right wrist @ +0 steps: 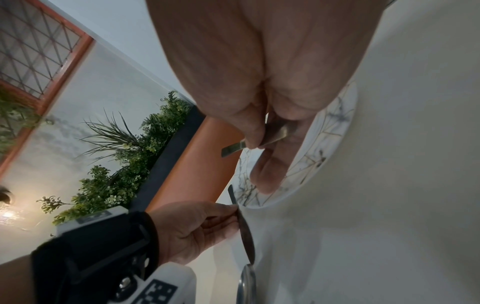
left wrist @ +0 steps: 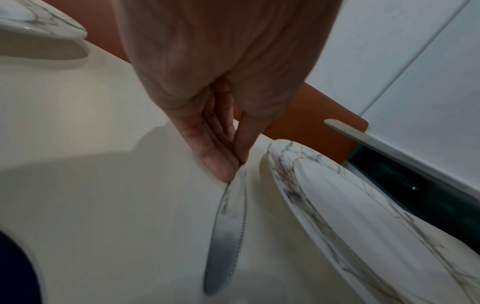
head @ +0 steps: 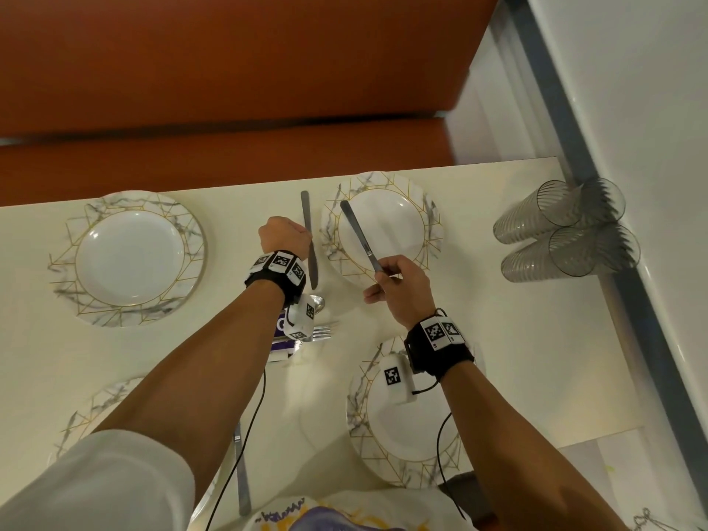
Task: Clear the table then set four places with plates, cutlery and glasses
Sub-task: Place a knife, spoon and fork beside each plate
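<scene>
Knife (head: 309,239) lies on the tabletop (head: 479,300) just left of the far plate (head: 383,228); my left hand (head: 281,233) pinches its handle. I'd square it to the rim, then let go. My right hand (head: 398,289) grips a second piece (head: 358,235) above that plate. Fork (head: 320,331) sits near; glasses (head: 563,231) lie far right.

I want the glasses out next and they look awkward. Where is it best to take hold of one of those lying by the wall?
The glasses lie on their sides, stacked, mouths toward the wall. Probably come from above and wrap the fingers round the ribbed body of a top one, near its closed base, which faces the plates.
</scene>
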`<state>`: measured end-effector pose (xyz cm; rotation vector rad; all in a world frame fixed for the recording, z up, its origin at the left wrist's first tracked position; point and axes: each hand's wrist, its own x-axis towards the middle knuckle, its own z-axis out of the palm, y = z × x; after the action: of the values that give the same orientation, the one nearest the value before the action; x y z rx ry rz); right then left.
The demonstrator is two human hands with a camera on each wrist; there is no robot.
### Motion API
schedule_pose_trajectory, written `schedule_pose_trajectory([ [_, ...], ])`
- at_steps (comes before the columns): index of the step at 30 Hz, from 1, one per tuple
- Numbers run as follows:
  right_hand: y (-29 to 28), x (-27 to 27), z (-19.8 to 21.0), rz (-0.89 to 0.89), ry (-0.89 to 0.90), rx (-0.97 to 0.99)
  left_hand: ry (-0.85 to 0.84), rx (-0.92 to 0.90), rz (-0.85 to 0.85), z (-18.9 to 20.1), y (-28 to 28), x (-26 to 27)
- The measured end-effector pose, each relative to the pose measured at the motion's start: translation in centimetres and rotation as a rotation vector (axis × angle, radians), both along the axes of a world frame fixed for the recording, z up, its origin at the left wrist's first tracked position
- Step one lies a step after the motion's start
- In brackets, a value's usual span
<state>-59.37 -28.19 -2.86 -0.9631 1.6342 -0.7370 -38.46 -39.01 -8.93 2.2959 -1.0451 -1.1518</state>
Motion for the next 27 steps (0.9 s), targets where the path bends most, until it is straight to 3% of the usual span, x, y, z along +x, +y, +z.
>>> schedule_pose_trajectory([
  [15,0.8,0.5,0.6,0.003,0.026,-0.026,0.074,-0.03,0.055,0.8,1.8,1.0],
  [21,2.0,2.6,1.5,-0.01,0.022,-0.066,0.001,-0.175,-0.019,3.0,6.0,2.8],
  [27,3.9,7.3,2.3,0.029,-0.025,-0.122,0.212,-0.354,-0.075,6.1,10.2,4.1],
])
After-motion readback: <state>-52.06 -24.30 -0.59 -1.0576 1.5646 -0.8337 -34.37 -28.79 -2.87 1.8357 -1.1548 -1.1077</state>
